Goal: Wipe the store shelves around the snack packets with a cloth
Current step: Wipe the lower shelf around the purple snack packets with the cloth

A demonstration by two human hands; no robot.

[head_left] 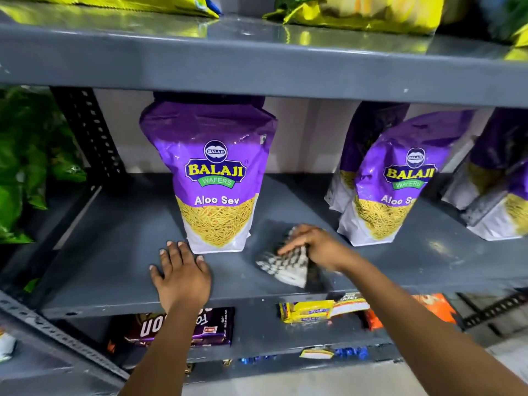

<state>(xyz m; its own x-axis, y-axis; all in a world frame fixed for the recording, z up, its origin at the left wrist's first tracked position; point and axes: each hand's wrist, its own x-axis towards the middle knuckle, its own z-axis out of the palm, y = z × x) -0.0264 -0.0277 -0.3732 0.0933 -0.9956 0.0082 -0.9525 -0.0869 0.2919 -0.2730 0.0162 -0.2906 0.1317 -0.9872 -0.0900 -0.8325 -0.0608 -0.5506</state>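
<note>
Fingers of my left hand [181, 274] lay spread and empty on the smooth grey metal shelf [108, 252], tips beside the glossy purple packet [214, 178], which looked light and crinkly. Further right, my right hand's [317, 247] grip pressed the soft, limp checked cloth [285, 267] flat on the shelf; bunching its middle seemed best.

Pale wall [308, 138] behind; perforated dark upright [91, 132] (left).
</note>
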